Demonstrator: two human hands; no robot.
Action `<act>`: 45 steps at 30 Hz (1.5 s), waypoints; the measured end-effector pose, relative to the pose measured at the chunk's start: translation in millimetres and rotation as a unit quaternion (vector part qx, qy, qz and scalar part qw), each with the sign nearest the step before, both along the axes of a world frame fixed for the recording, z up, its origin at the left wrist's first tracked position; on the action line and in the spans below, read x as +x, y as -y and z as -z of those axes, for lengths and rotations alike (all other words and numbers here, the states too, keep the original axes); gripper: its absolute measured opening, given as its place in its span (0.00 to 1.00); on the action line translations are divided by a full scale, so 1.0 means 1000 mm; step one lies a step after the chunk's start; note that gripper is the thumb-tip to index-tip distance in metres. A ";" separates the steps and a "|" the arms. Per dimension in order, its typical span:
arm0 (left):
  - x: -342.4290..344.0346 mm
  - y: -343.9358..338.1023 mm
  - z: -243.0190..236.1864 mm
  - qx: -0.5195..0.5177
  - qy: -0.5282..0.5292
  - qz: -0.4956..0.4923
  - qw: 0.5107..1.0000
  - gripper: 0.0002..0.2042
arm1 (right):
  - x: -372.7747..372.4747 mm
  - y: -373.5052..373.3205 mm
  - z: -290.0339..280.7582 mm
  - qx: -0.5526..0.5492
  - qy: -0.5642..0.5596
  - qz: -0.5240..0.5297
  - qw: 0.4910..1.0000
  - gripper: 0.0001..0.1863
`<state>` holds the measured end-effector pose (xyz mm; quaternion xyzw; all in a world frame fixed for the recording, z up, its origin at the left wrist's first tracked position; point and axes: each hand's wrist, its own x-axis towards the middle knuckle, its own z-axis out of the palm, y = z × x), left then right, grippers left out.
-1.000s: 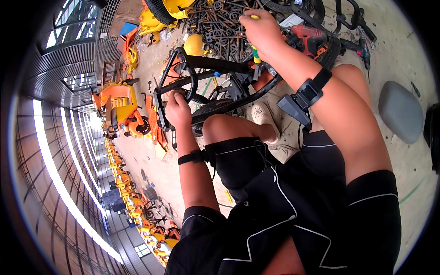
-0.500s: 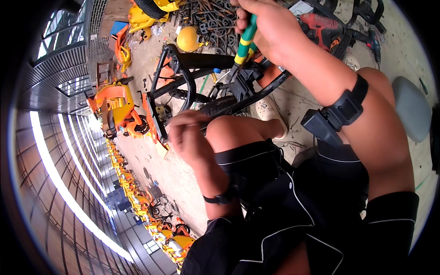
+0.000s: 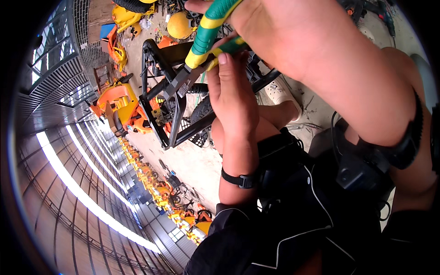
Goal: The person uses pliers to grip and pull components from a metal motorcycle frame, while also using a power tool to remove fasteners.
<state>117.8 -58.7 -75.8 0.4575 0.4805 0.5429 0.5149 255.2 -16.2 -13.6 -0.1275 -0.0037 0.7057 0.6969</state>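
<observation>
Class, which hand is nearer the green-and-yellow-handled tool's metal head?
Left: the left hand is just right of the metal head; the right hand is farther up, at the handles.

The pale floor (image 3: 185, 162) carries a round yellow piece (image 3: 179, 25), yellow-orange vehicles (image 3: 158, 185) and, apparently, a black metal frame (image 3: 178, 120).

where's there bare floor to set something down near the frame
Barest: the pale floor, bordered by the black frame, left forearm and row of yellow scooters. Right of the white clog, it is narrower and littered with thin strands. Crowded: over the frame, where the left hand, right hand and green-handled pliers gather.
</observation>
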 end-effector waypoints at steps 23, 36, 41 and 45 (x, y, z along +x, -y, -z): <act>-0.022 -0.030 -0.033 0.004 0.163 -0.072 0.984 0.17 | 0.016 -0.031 -0.008 -0.067 0.421 -0.229 0.875 0.17; -0.018 -0.017 -0.038 -0.019 0.368 -0.012 0.929 0.20 | 0.019 -0.014 0.002 0.068 0.533 -0.234 0.810 0.29; -0.014 -0.018 -0.039 -0.046 0.337 -0.012 0.940 0.26 | 0.013 0.010 -0.010 0.120 0.576 -0.299 0.751 0.22; -0.028 -0.017 -0.043 -0.052 0.313 0.034 0.948 0.35 | 0.010 0.015 -0.016 0.098 0.529 -0.384 0.751 0.19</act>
